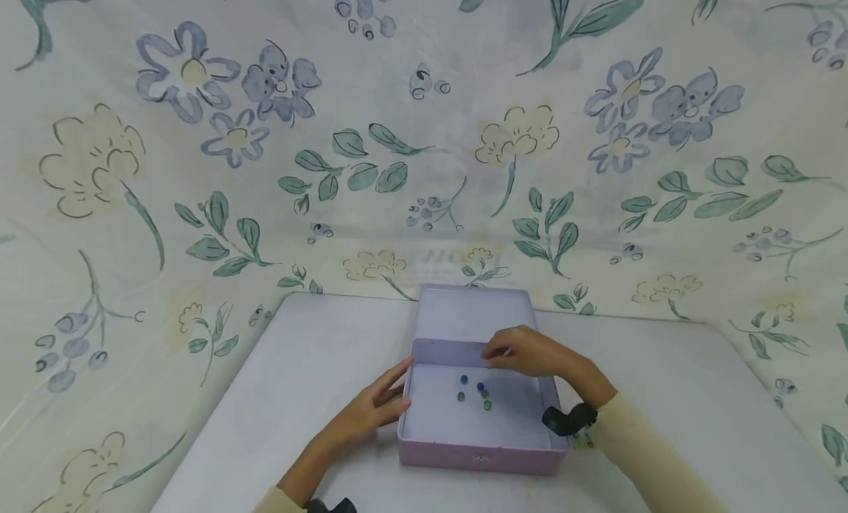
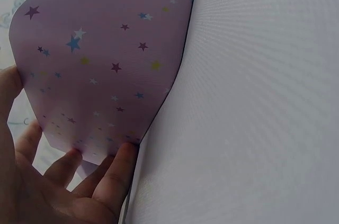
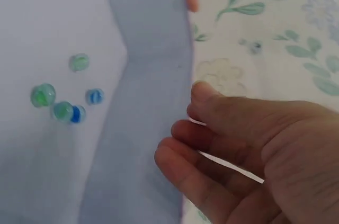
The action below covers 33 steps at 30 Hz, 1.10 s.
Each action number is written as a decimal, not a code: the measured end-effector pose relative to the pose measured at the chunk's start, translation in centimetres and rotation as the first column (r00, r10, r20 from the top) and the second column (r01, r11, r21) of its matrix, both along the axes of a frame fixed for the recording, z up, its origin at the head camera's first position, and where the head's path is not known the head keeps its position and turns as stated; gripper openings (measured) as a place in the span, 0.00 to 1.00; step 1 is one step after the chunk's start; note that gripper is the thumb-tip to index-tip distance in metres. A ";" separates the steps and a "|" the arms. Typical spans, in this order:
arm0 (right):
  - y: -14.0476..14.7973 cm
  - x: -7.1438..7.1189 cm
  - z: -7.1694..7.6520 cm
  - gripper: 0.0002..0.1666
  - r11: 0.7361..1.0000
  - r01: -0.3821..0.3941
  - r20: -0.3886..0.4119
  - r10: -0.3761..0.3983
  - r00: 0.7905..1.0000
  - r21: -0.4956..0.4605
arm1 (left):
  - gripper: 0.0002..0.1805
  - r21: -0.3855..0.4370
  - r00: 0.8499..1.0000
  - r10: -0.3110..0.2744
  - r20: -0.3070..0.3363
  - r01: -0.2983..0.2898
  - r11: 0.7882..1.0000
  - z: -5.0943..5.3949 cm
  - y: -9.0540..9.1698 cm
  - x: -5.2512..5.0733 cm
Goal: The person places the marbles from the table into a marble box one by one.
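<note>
A pale purple box (image 1: 480,458) stands on the table with its lid (image 1: 470,310) tipped back. Several glass marbles lie loose on its floor, among them a green marble (image 1: 487,405) and a blue marble (image 1: 464,379). My left hand (image 1: 371,410) rests its spread fingertips against the box's left side, which the left wrist view shows as a star-printed wall (image 2: 106,65). Over the back right of the box hangs my right hand (image 1: 523,351), fingers loosely bent. In the right wrist view, nothing shows between the thumb (image 3: 204,92) and fingers.
The white table (image 1: 318,351) extends on both sides of the box. A flower-patterned sheet (image 1: 424,189) hangs behind it. Small coloured things (image 1: 583,441), too small to make out, lie right of the box, partly behind the black right wrist camera (image 1: 568,419).
</note>
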State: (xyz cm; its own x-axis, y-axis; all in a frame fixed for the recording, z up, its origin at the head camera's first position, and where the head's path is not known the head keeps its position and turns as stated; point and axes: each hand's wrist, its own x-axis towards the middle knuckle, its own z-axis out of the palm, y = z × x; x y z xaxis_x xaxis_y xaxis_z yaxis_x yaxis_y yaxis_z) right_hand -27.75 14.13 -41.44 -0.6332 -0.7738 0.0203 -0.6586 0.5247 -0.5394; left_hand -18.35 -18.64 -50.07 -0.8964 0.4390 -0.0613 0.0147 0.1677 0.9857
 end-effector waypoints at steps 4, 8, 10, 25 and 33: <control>2.4 0.6 1.4 0.11 0.998 0.042 -0.014 -0.043 0.999 -0.042 | 0.38 0.006 1.000 -0.003 0.007 0.003 1.000 0.2 -0.1 0.0; 5.0 1.4 1.9 0.11 0.993 0.105 -0.022 -0.106 0.994 -0.048 | 0.38 0.001 1.000 0.004 0.010 -0.004 1.000 0.2 -0.1 0.1; 6.3 1.8 1.9 0.12 0.990 0.134 -0.031 -0.135 0.990 -0.043 | 0.38 -0.003 1.000 0.006 0.009 -0.006 1.000 0.2 -0.1 0.1; 13.7 5.7 -3.5 0.10 0.973 0.222 0.113 -0.215 0.970 -0.059 | 0.37 -0.009 1.000 0.007 0.003 -0.007 1.000 0.3 0.0 0.1; 14.6 6.7 -6.0 0.09 0.973 0.227 0.121 -0.221 0.968 -0.037 | 0.37 -0.014 1.000 0.012 0.007 -0.012 1.000 0.2 0.1 0.0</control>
